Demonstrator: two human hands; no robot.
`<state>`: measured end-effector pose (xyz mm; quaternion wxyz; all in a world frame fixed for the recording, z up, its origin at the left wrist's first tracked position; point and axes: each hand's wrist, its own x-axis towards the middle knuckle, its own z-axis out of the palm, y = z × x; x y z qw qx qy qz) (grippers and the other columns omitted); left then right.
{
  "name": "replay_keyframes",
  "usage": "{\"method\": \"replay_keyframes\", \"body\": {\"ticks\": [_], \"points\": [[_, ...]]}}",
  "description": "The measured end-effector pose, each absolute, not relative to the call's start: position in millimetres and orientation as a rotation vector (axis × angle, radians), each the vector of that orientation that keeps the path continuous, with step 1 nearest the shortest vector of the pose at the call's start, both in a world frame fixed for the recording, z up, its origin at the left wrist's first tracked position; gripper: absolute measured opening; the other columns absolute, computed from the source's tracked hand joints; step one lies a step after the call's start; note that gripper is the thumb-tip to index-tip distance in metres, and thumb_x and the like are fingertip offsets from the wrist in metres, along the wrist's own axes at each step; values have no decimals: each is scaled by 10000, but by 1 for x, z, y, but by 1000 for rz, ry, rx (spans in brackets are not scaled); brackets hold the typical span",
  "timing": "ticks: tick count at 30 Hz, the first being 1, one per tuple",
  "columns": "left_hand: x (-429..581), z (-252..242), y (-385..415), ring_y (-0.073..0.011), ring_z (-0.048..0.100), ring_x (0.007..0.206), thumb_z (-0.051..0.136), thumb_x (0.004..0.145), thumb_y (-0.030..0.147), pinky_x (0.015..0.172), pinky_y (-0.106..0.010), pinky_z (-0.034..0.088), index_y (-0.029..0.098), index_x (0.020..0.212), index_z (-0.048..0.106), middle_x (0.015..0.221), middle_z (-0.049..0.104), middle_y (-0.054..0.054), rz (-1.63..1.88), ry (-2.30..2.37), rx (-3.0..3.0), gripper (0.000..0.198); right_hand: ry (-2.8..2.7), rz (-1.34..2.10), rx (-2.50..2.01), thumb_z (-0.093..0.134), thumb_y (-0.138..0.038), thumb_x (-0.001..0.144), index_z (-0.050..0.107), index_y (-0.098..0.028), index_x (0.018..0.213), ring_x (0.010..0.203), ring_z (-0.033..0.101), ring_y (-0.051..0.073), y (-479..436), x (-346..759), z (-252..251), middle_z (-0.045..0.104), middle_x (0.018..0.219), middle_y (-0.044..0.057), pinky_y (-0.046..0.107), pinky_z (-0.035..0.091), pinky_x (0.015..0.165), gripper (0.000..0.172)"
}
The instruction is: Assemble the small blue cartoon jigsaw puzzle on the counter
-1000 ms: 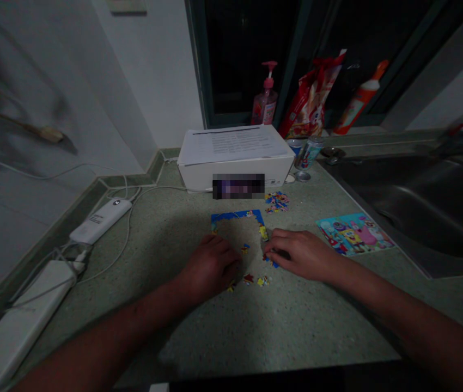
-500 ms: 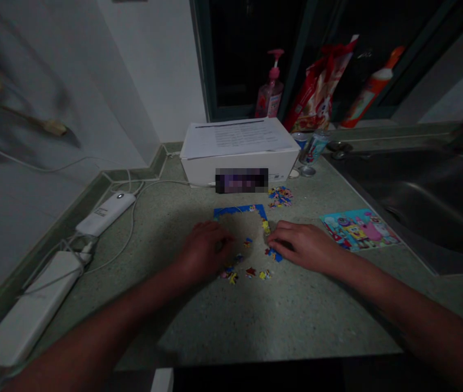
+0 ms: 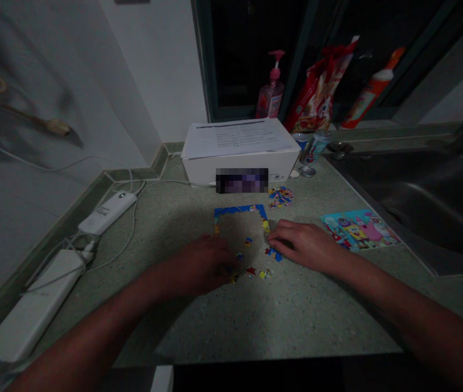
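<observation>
A partly built jigsaw frame [image 3: 239, 210] with a blue border lies on the speckled counter [image 3: 280, 316]. My left hand [image 3: 202, 267] rests palm down at the frame's lower left, fingers curled over loose pieces [image 3: 256, 272]. My right hand [image 3: 305, 246] lies palm down at the frame's right side, fingertips touching the blue and yellow edge pieces [image 3: 272, 253]. What either hand grips, if anything, is hidden under the fingers. A heap of loose pieces [image 3: 280, 196] sits behind the frame.
A white box [image 3: 239, 149] with a printed sheet stands behind the puzzle. A cartoon reference picture [image 3: 358, 227] lies to the right, beside the steel sink [image 3: 423, 196]. Chargers and cables [image 3: 104, 213] line the left edge. A pink pump bottle [image 3: 270, 95], red bag and can stand near the window.
My left hand has slid toward me and down onto the loose pieces at the frame's lower edge. The right hand has barely shifted. The camera tipped slightly.
</observation>
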<state>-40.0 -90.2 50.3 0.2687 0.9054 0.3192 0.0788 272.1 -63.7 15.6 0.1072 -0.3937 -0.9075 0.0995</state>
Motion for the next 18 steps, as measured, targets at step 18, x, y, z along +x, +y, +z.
{"method": "replay_keyframes", "body": {"ticks": [18], "points": [[-34,44,-94,-208,658,835,684,995,167,811,-354,467,233,926,754,861,702,-14,200,786,2495,118,-2259,198,-1229,491,-301,1087,759,-223,1101,768,694,205,-60,278,32,749,984,87,354,525,688,279]]}}
